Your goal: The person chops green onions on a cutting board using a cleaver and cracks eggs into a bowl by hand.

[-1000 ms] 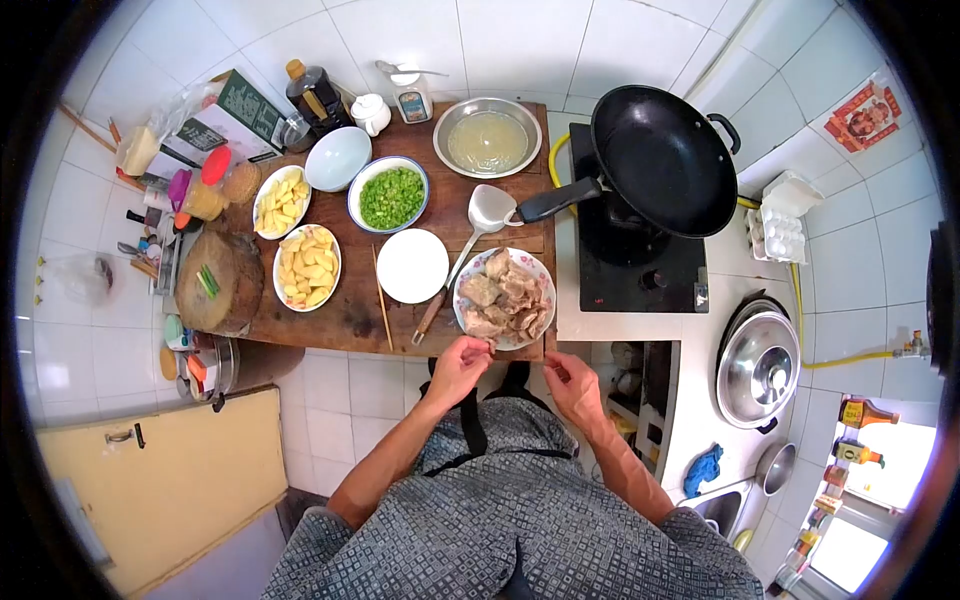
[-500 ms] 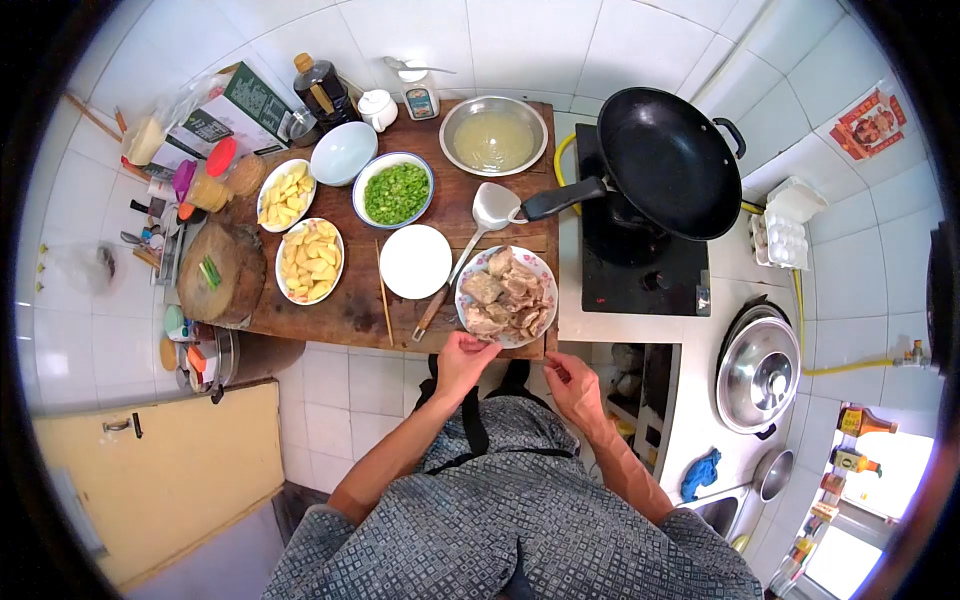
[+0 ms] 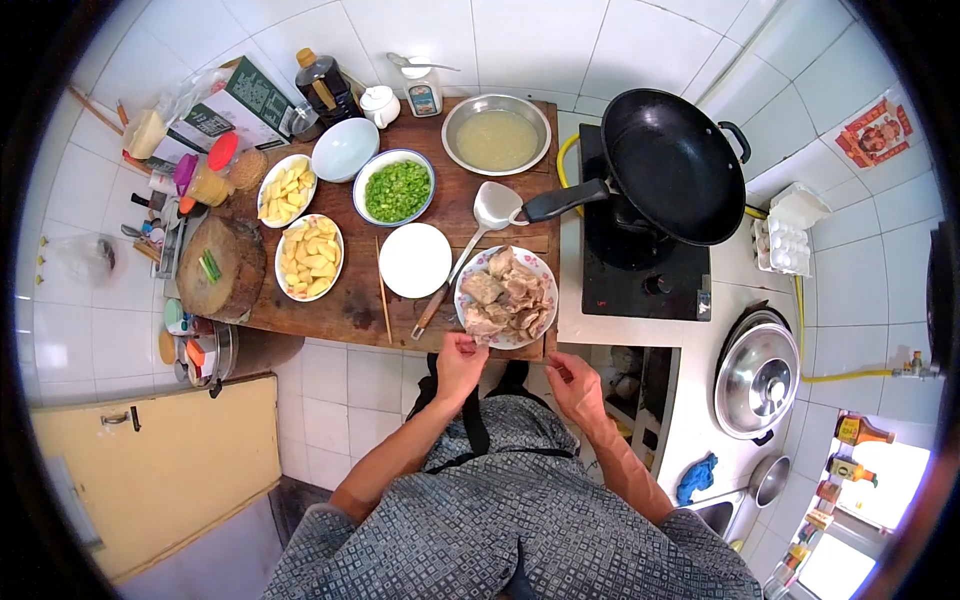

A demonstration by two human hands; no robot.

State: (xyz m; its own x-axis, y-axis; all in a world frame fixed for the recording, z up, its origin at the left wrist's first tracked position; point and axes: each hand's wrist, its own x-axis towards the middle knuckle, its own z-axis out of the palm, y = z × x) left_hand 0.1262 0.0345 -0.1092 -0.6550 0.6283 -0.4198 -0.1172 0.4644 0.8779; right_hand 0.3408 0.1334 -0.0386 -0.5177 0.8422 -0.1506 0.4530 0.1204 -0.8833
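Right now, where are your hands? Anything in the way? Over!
Left hand at plate, grip unclear. Right hand by table corner. Meat on plate; spatula close beside, nothing on top.

Between white plate (image 3: 415, 260) and meat plate (image 3: 545, 270), the spatula (image 3: 496, 207) (aslant) bars low passage.

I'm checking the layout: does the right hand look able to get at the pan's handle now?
Probably yes: the right hand looks empty, the handle juts toward the wooden table, and nothing tall stands between; the plate of meat lies just left.
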